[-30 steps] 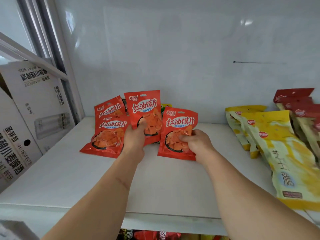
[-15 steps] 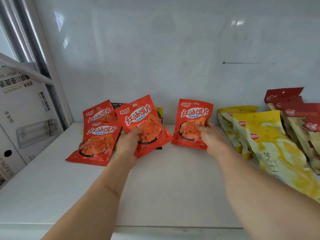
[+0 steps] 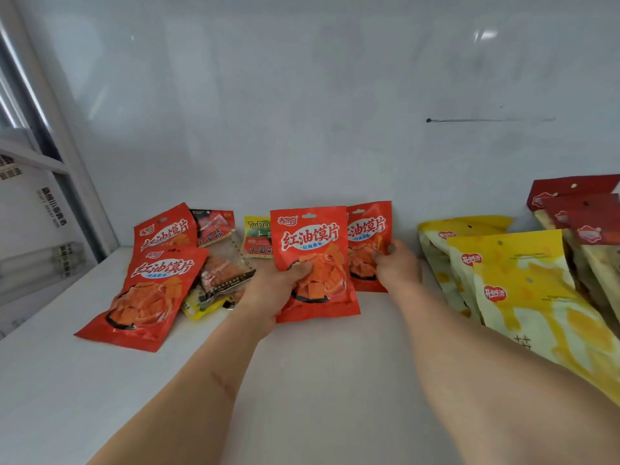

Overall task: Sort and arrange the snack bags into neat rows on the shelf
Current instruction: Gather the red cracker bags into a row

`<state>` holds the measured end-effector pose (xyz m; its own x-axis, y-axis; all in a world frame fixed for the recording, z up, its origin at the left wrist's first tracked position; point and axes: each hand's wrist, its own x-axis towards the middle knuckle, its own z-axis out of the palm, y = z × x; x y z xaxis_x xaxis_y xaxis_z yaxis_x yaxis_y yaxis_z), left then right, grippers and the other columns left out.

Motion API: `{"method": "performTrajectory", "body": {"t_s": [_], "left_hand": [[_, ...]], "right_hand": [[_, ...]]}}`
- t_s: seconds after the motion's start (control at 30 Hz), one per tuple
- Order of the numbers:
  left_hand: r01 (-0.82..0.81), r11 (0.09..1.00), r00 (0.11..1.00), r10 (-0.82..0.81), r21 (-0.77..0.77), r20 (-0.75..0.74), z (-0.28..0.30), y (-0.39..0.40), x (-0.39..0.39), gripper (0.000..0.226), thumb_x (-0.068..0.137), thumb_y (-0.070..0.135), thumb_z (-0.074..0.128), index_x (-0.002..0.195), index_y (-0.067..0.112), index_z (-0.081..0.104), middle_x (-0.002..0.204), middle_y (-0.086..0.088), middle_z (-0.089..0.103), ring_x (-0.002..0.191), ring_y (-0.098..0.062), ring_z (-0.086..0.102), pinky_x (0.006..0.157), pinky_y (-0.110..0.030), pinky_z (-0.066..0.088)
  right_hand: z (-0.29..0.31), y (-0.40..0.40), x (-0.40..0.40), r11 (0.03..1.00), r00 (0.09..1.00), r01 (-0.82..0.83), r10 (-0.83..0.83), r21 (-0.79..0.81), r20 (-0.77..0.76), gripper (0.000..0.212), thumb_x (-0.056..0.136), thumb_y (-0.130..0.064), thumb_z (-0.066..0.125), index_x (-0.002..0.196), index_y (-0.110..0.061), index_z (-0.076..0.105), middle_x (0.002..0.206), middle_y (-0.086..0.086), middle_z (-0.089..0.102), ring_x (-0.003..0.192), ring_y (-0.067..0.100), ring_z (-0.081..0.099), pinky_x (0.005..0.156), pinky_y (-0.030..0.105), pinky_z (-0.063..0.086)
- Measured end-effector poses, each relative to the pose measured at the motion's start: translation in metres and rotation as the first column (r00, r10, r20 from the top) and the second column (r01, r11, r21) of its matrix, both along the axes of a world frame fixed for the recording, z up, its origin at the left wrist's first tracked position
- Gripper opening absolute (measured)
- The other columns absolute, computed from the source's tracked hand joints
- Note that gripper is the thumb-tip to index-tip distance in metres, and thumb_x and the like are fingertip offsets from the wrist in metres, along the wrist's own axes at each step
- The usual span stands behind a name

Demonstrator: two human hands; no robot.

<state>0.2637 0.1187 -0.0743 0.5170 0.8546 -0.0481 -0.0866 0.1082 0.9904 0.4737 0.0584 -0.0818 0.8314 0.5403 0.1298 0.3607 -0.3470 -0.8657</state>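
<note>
My left hand (image 3: 272,290) grips an orange-red snack bag (image 3: 313,250) by its lower left part and holds it upright above the white shelf (image 3: 318,380). Behind it, my right hand (image 3: 396,266) holds a second orange-red bag (image 3: 369,236) by its right edge, near the back wall. Two more orange-red bags lie at the left, the front one (image 3: 147,293) overlapping the rear one (image 3: 164,229). Between them and my left hand lie small clear and yellow snack packs (image 3: 224,273), and another yellow pack (image 3: 256,239) leans at the back.
Yellow bags (image 3: 523,290) lie in an overlapping row at the right. Dark red-topped bags (image 3: 580,213) sit beyond them at the far right. A white back wall (image 3: 302,112) closes the shelf. Printed cardboard boxes (image 3: 37,229) stand past the shelf frame at the left.
My left hand carried its orange-red bag to the right and straightened it in front of the bag in my right hand. The small packs behind it came into sight.
</note>
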Motion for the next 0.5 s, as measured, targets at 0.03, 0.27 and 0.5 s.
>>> {"method": "performTrajectory", "body": {"t_s": [0.03,0.27,0.5], "left_hand": [[-0.001,1.0,1.0,0.001,0.006,-0.011,-0.002,0.001,0.002,0.024,0.088,0.021,0.075,0.112,0.019,0.071,0.102,-0.002,0.079,0.092,-0.023,0.076,0.089,-0.045,0.059],[-0.029,1.0,0.998,0.029,0.004,-0.049,-0.005,0.006,0.009,0.015,0.089,0.021,0.075,0.102,0.024,0.068,0.097,0.001,0.079,0.086,-0.019,0.076,0.084,-0.039,0.06],[0.01,0.999,0.994,-0.014,-0.043,-0.111,-0.008,0.0,0.019,0.017,0.091,0.032,0.073,0.107,0.026,0.071,0.102,0.002,0.078,0.095,-0.023,0.074,0.09,-0.049,0.059]], "right_hand": [[-0.002,0.003,0.002,1.0,1.0,0.01,-0.01,-0.012,0.012,0.027,0.094,-0.03,0.061,0.119,-0.021,0.064,0.121,0.004,0.069,0.11,0.031,0.063,0.082,0.034,0.045],[-0.009,0.01,0.002,0.993,0.995,0.097,-0.097,-0.061,0.004,0.046,0.094,-0.033,0.063,0.136,-0.015,0.053,0.13,0.011,0.064,0.119,0.033,0.059,0.095,0.038,0.045],[-0.004,-0.004,-0.007,0.997,0.996,0.07,-0.068,0.023,-0.049,0.053,0.095,-0.032,0.063,0.139,-0.006,0.048,0.136,0.015,0.058,0.124,0.033,0.055,0.097,0.035,0.043]]}}
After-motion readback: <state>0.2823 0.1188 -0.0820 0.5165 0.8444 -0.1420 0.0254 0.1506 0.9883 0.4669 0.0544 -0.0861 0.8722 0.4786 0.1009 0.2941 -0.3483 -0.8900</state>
